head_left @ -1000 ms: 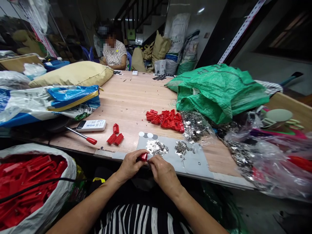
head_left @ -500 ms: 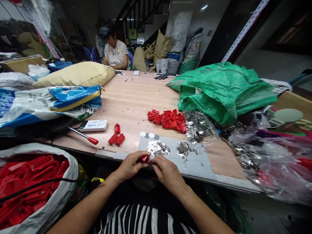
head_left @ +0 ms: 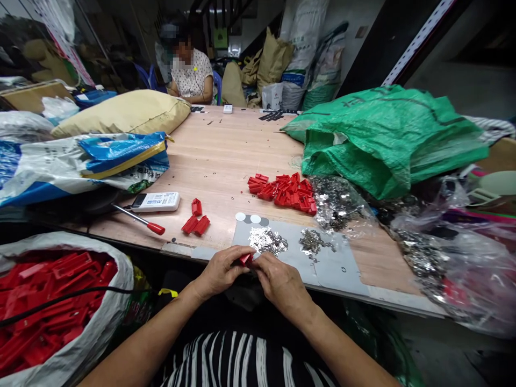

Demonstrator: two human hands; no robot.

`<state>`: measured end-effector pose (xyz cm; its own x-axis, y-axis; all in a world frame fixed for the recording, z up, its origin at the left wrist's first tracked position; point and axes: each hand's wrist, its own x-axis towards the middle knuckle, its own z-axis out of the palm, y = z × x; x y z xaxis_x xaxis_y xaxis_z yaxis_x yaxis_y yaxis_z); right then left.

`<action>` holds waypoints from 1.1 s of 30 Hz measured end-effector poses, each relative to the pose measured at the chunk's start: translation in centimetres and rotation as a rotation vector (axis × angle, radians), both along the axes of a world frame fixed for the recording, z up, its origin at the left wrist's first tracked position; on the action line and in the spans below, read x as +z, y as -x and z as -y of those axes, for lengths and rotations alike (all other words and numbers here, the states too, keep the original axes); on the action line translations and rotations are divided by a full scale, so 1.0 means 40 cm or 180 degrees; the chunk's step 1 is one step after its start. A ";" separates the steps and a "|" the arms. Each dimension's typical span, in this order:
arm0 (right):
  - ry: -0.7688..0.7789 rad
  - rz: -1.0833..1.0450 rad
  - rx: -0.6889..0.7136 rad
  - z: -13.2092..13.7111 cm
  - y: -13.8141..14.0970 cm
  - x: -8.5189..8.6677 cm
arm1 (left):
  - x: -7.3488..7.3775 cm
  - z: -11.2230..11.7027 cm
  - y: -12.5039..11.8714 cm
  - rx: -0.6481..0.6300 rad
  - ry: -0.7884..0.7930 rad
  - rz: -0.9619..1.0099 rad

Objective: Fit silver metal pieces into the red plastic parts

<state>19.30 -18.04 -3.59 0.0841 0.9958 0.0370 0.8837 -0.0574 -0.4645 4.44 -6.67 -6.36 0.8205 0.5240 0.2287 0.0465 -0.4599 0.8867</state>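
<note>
Operator: Little has shifted since the earlier frame. Both hands remain together at the near edge of the table (head_left: 217, 161), only a touch further right in my view.

Observer: Grip?

Operator: Left hand (head_left: 220, 271): thumb and fingers clamped on a small red piece (head_left: 245, 259), held just off the table edge, above the lap. Right hand (head_left: 282, 285): fingertips closed against the same piece. They may also be pinching a metal part, but that is hidden from me.

Observer: Step?

Operator: I judge it a fitting step, with something being worked into the piece. Loose metal parts (head_left: 268, 240) lie on the grey mat (head_left: 330, 266) just ahead, and a red heap (head_left: 286, 191) sits beyond. Any next move calls for a steady left pinch and fine right-hand pressure, so the piece does not slip into the lap.
</note>
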 end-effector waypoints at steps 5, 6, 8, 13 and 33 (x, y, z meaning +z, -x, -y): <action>-0.0043 0.0108 -0.0165 -0.007 0.019 -0.003 | 0.006 -0.003 -0.009 0.0038 0.0322 0.0030; -0.0052 0.0141 -0.0208 -0.006 0.022 -0.005 | 0.007 -0.004 -0.011 0.0045 0.0327 0.0011; -0.0060 0.0169 -0.0235 -0.002 0.026 -0.006 | 0.009 -0.002 -0.014 0.0093 0.0257 -0.0009; -0.0337 -0.0249 -0.0145 0.016 0.018 -0.005 | 0.034 0.026 -0.006 0.0605 0.0374 0.0145; -0.0548 -0.1192 0.0079 0.012 0.038 0.050 | 0.095 0.101 0.014 0.0748 0.4915 0.1754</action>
